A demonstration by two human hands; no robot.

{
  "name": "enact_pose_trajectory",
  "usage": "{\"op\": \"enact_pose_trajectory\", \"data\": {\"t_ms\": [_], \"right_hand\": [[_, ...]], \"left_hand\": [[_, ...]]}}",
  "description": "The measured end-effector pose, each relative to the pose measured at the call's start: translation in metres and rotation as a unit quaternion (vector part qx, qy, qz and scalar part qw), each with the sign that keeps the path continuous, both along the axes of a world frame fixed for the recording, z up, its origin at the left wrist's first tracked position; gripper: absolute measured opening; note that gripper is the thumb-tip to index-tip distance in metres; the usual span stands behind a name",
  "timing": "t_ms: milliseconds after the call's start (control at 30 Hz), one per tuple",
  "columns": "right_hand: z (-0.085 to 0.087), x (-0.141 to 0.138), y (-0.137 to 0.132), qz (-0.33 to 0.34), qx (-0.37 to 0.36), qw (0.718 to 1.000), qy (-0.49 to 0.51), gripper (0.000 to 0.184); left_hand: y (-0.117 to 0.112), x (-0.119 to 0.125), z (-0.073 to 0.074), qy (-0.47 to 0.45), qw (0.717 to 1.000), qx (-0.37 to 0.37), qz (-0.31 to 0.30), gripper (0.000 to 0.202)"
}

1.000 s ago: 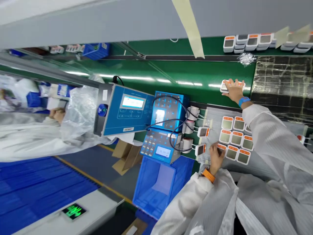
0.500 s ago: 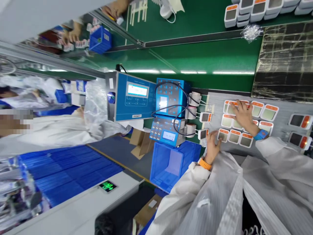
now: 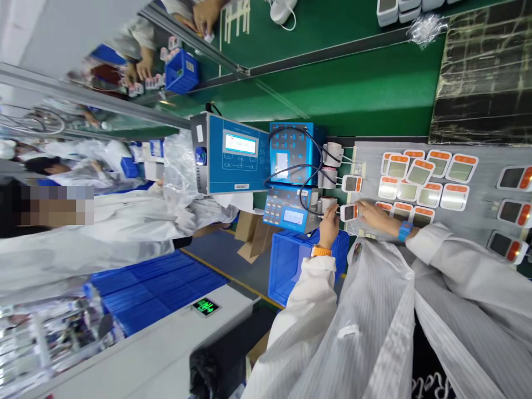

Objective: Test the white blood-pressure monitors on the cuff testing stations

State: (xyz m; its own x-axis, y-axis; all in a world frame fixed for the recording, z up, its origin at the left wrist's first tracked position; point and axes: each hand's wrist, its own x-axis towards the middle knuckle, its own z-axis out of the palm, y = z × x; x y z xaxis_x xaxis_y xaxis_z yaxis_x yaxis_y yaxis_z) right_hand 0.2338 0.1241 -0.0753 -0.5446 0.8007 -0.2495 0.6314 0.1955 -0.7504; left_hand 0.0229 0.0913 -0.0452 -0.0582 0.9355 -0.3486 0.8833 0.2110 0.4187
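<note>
My left hand (image 3: 328,230), with an orange watch strap at the wrist, has its fingers closed around a white plug-like fixture (image 3: 327,204) beside the blue instruments. A white handheld device (image 3: 348,213) with a dark screen and an orange end is joined to that fixture. My right hand (image 3: 376,218), wearing a blue wristband, pinches the orange end of this device. Just above it, a second such device (image 3: 352,183) is attached to another white fixture (image 3: 330,177). Rows of similar orange-and-white devices (image 3: 419,172) lie on the grey mat (image 3: 477,221), right of my hands.
Blue test instruments (image 3: 235,157) with lit screens and black cables stand to the left. Below them is a blue bin (image 3: 286,260). More devices (image 3: 514,178) lie at the right edge. A taped dark panel (image 3: 482,77) lies on the green bench. Co-workers' hands (image 3: 145,64) work across it.
My right hand has moved left from the device rows to the lower attached device. My left hand has shifted left to the white fixture. One device now lies tilted on top of others.
</note>
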Motion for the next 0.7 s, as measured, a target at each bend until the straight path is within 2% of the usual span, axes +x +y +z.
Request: {"op": "enact_pose_trajectory", "data": {"t_ms": [67, 100, 167, 300, 467, 600, 700], "right_hand": [[-0.004, -0.021, -0.008, -0.001, -0.018, 1.000, -0.014, 0.069], [-0.006, -0.029, -0.009, -0.005, -0.031, 0.999, -0.020, 0.072], [-0.010, -0.037, -0.008, -0.023, -0.065, 0.998, -0.010, 0.070], [-0.019, -0.038, -0.004, -0.069, -0.130, 0.985, 0.089, 0.074], [-0.026, -0.047, -0.006, -0.102, -0.139, 0.970, 0.170, 0.079], [-0.021, -0.047, -0.004, -0.115, -0.135, 0.967, 0.184, 0.076], [-0.010, -0.031, 0.001, -0.123, -0.116, 0.966, 0.195, 0.072]], "left_hand": [[0.006, -0.002, -0.007, -0.028, 0.998, -0.027, -0.040, 0.062], [0.008, -0.004, -0.010, -0.044, 0.997, -0.042, -0.041, 0.061], [0.013, -0.008, -0.017, -0.069, 0.996, -0.061, -0.018, 0.055], [0.016, -0.017, -0.027, -0.079, 0.995, -0.057, 0.024, 0.039], [0.020, -0.023, -0.034, -0.089, 0.995, -0.009, 0.042, 0.024], [0.020, -0.022, -0.043, -0.090, 0.994, 0.022, 0.055, 0.021], [0.019, -0.015, -0.047, -0.091, 0.993, 0.034, 0.063, 0.020]]}}
